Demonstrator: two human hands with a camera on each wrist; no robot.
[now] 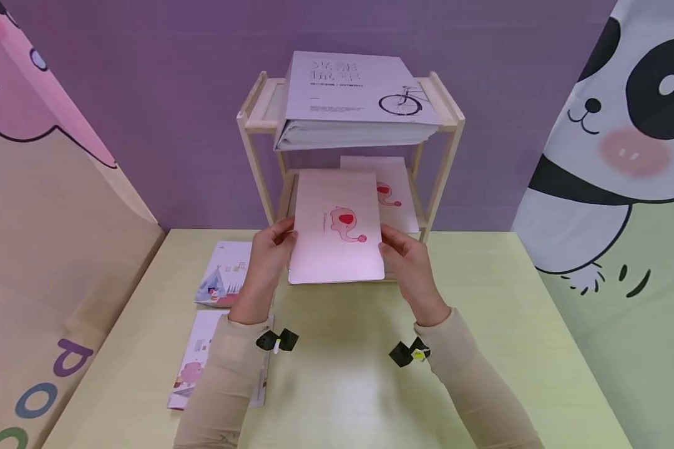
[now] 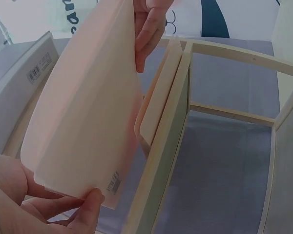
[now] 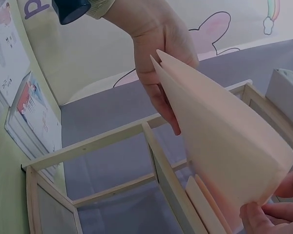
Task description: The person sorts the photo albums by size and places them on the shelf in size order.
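A pale pink notebook (image 1: 314,231) with a red elephant drawing is held up before the middle tier of a small wooden shelf (image 1: 446,168). My left hand (image 1: 269,268) pinches its left edge, and my right hand (image 1: 411,268) grips the opposite edge. In the left wrist view, layers of the notebook (image 2: 88,107) spread slightly apart at the edge, and a barcode shows low on its back; I cannot tell whether it is one notebook or two. Behind it, another elephant notebook (image 1: 395,212) lies on the middle tier, partly covered.
On the shelf's top lies a thick white book (image 1: 342,93) with a bicycle picture, overhanging the front. Left of the shelf, a tent-picture book (image 1: 219,274) and a second stack of books (image 1: 193,355) lie on the table (image 1: 337,399), partly behind my left arm.
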